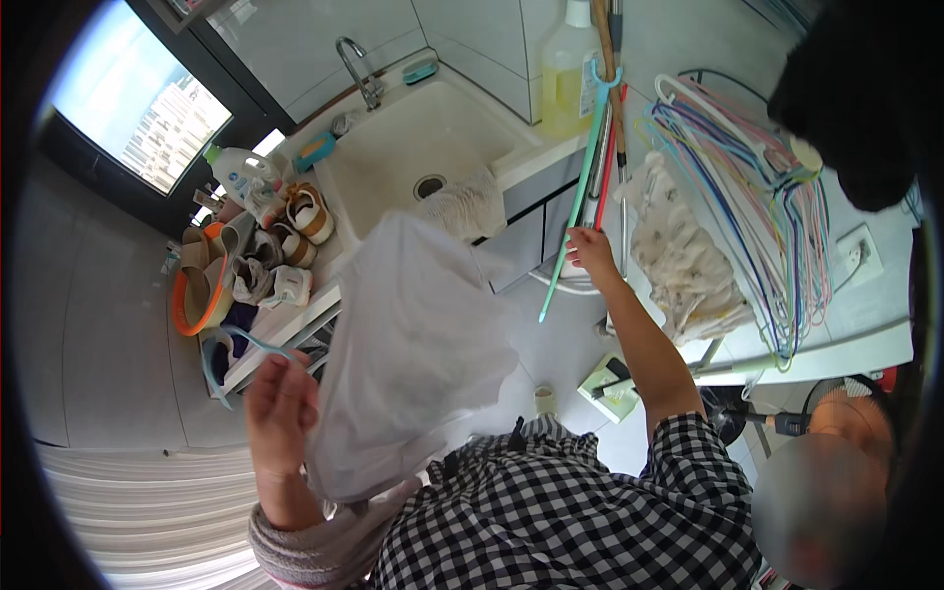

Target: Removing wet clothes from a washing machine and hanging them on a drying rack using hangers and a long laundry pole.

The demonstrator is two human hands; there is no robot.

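My left hand [280, 413] grips a light blue clothes hanger [254, 341], whose curved end juts out past my fingers. A white garment [417, 346] hangs beside that hand and spreads across the middle of the view, partly blurred; where it joins the hanger is hidden. My right hand [590, 251] is closed around a mint-green clothes pole [585, 184] with a forked blue top. Close behind the pole stand a red stick and metal rods. Over my left forearm lies a greyish towel [317, 549].
A white sink [413, 140] with a cloth [468, 205] over its front edge lies ahead. Several shoes [306, 214] and an orange-rimmed bucket [193, 295] crowd the left counter. Many hangers [737, 206] and a patterned cloth [678, 258] hang right. A fan [848, 413] stands low right.
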